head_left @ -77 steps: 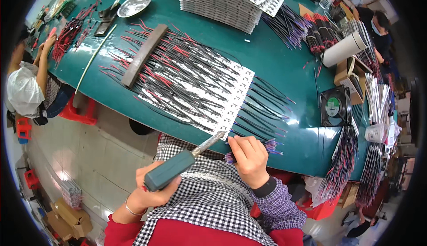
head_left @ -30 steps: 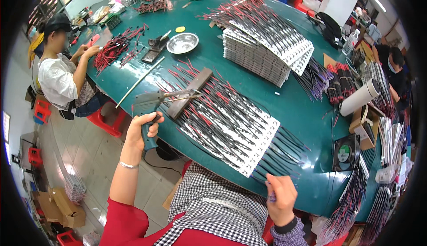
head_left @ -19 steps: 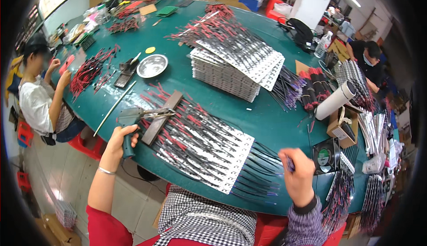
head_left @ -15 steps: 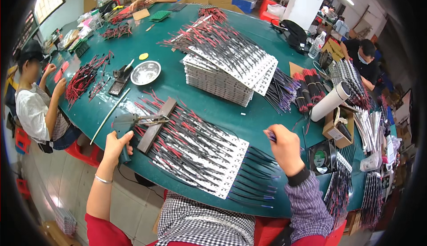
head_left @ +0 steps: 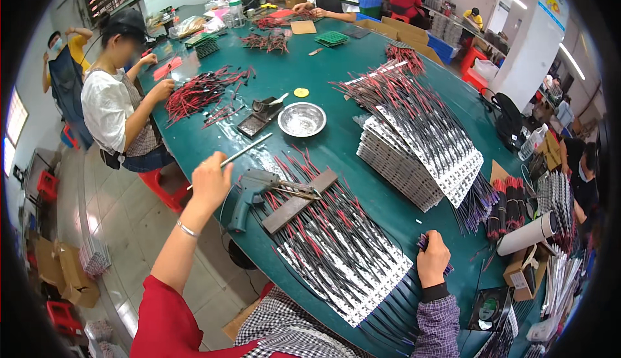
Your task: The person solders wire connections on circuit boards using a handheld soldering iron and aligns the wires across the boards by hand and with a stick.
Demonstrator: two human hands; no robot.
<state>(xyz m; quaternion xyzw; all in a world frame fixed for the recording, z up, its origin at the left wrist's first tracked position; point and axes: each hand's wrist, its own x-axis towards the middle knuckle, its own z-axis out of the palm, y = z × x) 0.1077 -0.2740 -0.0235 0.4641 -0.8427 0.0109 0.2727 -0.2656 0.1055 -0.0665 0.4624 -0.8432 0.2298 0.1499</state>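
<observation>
My left hand (head_left: 212, 180) is closed around a thin pale glue stick (head_left: 249, 148) at the table's near-left edge. Just right of that hand lies a grey-green glue gun (head_left: 249, 193), its wire-framed front end resting on a dark flat bar (head_left: 299, 201). The bar lies across rows of black and red wires (head_left: 330, 228) on a white perforated board (head_left: 381, 280). My right hand (head_left: 432, 257) is a fist beyond the board's right edge, with purple-tipped wires (head_left: 448, 268) poking out of it. How many wires it grips is hidden.
Behind the board stand a metal bowl (head_left: 301, 120) and a tall stack of white boards (head_left: 394, 164). Right of these are a white cylinder (head_left: 527, 233), a cardboard box (head_left: 521, 274) and a small fan (head_left: 490, 308). A co-worker (head_left: 119, 92) sits at the left by loose red wires (head_left: 200, 92).
The view has swung left. My left hand has let go of the glue gun, which now lies on the table, and has taken hold of the glue stick. My right hand remains a fist.
</observation>
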